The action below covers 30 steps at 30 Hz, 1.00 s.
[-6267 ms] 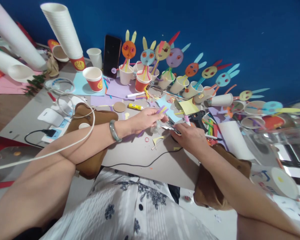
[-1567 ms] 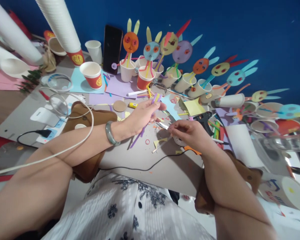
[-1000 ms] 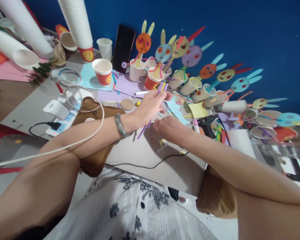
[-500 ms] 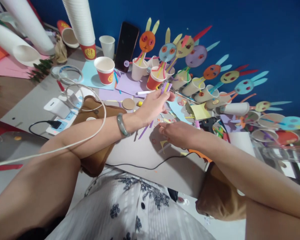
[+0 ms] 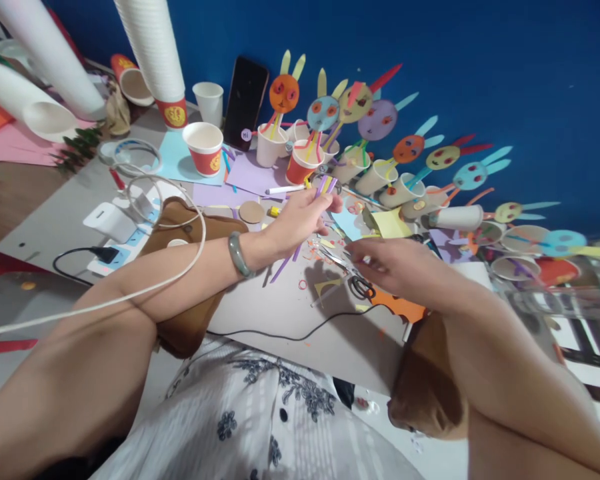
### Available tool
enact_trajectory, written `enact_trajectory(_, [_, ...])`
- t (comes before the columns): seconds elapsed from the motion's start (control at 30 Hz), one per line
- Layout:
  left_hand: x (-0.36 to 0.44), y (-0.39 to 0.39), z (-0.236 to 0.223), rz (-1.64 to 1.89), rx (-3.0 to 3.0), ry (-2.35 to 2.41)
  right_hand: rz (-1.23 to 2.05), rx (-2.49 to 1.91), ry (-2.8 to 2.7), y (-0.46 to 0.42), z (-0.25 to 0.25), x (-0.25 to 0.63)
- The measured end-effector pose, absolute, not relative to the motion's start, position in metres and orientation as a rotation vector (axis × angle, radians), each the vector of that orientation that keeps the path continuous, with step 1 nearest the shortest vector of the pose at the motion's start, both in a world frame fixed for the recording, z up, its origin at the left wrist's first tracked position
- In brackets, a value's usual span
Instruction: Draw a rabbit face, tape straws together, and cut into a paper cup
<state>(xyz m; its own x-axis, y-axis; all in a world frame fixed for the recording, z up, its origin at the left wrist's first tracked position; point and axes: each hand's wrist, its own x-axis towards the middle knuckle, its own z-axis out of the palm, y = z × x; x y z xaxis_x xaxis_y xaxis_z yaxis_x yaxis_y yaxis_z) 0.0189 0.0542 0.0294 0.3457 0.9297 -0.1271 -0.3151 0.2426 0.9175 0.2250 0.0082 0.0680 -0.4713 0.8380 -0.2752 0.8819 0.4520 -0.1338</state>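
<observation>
My left hand (image 5: pixel 307 215) is closed around purple and yellow paper strips (image 5: pixel 327 185); their upper ends stick out above the fingers and purple ends hang below. A grey-green bangle (image 5: pixel 241 255) circles that wrist. Just right of it, my right hand (image 5: pixel 397 265) hovers over the table with fingers loosely bent and apart, nothing visible in them. Scissors (image 5: pixel 336 257) with black handles lie under and beside its fingertips. Small paper scraps (image 5: pixel 325 290) lie around the blades, and a scalloped orange paper (image 5: pixel 397 307) is below the right hand.
Paper cups carrying rabbit-faced straw figures (image 5: pixel 324 113) line the blue wall. A leaning phone (image 5: pixel 246 100), a red-and-white cup (image 5: pixel 203 148) and a tall cup stack (image 5: pixel 150 50) stand at back left. A white cable (image 5: pixel 200 247) crosses my left arm; a black cord (image 5: pixel 290 339) runs along the front.
My right hand has moved to the right and its fingers have loosened, leaving the scissors in sight. My left hand still holds the strips. The whole view has shifted slightly.
</observation>
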Motion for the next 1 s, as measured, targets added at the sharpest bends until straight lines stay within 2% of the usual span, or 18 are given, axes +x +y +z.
enact_trajectory(0.1, [0.021,0.053,0.024,0.947,0.963,0.719,-0.847,2.099,2.596,0.010,0.069,0.232])
enact_trajectory(0.2, [0.022,0.048,0.024,0.865,0.982,0.645,-1.192,2.461,2.623,0.009,0.062,0.233])
enact_trajectory(0.33, [0.021,0.038,0.029,0.734,1.000,0.582,-1.435,2.607,2.576,0.006,0.053,0.230])
enact_trajectory(0.53, [0.020,0.028,0.026,0.596,1.051,0.534,-1.869,2.541,2.504,0.004,0.050,0.229])
enact_trajectory(1.0, [0.019,0.015,0.021,0.270,1.233,0.340,-1.846,2.381,2.431,-0.001,0.052,0.229])
